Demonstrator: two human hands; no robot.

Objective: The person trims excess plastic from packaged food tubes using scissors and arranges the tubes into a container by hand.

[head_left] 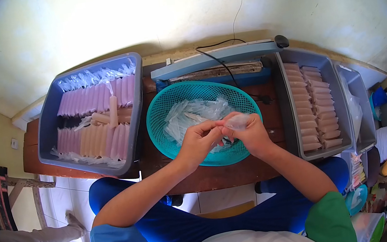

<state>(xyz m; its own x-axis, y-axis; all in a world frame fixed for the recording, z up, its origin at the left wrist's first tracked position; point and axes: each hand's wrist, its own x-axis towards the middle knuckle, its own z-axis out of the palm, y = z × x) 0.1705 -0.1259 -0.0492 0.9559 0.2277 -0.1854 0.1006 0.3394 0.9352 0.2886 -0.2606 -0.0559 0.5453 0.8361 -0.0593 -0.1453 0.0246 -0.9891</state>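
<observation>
Both hands meet above a teal woven-plastic basket (158, 139) that holds a heap of crumpled clear plastic (183, 117). Between thumb and fingers my right hand (255, 136) grips a small clear plastic bag (238, 122), bunched up near the fingertips. My left hand (199, 143) comes in from the other side, its thumb and forefinger pinched at the near end of that same bag. A bit of something red or pink shows below the fingers, too small to name.
A grey tub (138, 114) with purple and tan filled plastic sleeves stands left. Right is another grey tub (288, 121) with rows of pinkish sleeves. Behind the basket lies a long blue-grey bar (214, 59) with a black cable (218, 60). Other people are at both sides.
</observation>
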